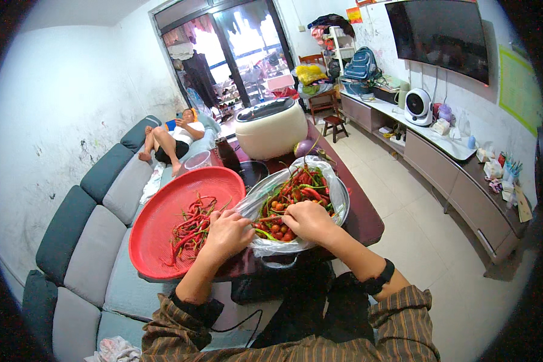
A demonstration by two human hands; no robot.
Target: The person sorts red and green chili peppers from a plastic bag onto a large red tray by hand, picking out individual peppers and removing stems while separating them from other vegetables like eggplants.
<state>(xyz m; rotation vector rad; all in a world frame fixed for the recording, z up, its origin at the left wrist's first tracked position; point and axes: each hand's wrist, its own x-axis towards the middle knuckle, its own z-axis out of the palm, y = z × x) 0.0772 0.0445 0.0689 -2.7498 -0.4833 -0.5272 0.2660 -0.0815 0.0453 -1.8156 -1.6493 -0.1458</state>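
A clear plastic bag [252, 208] lines a metal pot [345, 202] and holds red and green chili peppers [304, 184], with small round orange-red fruits [276, 229] among them. My left hand [228, 231] is closed at the bag's left edge, between the bag and a red round basket. My right hand [309, 222] bends over the near right part of the bag, fingertips pinched together just above the peppers. What either hand holds is too small or hidden to tell. In the red basket [154, 211] lies a heap of long red chilies [193, 228].
The dark red table [363, 220] also bears a cream rounded appliance [271, 130], an eggplant [304, 148], a dark bowl [253, 173] and a clear tub [198, 160]. A grey sofa [93, 274] runs along the left, where a person [184, 134] reclines with a phone. A TV cabinet [440, 169] lines the right.
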